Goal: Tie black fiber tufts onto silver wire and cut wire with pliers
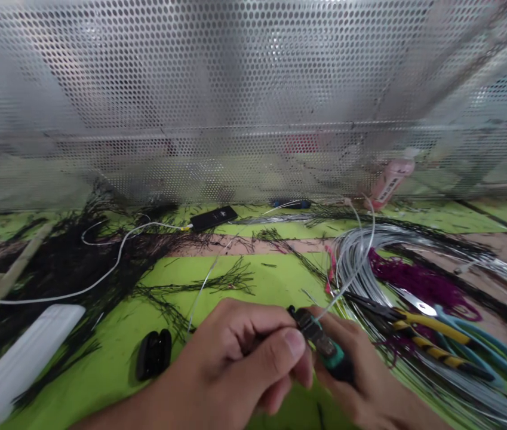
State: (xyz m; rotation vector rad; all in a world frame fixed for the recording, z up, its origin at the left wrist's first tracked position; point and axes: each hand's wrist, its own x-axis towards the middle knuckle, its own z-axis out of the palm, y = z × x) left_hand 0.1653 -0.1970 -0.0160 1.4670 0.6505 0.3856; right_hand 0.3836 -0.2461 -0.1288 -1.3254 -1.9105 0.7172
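Observation:
In front of me, my left hand [253,364] is closed, thumb pressed against the curled index finger beside the pliers' jaws. What it pinches is hidden. A thin silver wire [203,286] runs down toward the back of this hand. My right hand [360,364] is wrapped around small pliers [322,345] with green and black handles, their jaws pointing toward my left fingertips. A white cable [347,283] passes just behind the pliers. To the right lie a coil of silver wire [347,257], yellow-and-black pliers [432,328] and blue-handled scissors [495,340].
A perforated metal screen [253,107] stands behind the green surface [275,275]. Black wire twigs [114,263] pile up at left, near a white bar [29,364] and a small black case [153,353]. Farther back are a black power bank [214,218] and a pink bottle [390,182]; purple cord [418,280] lies right.

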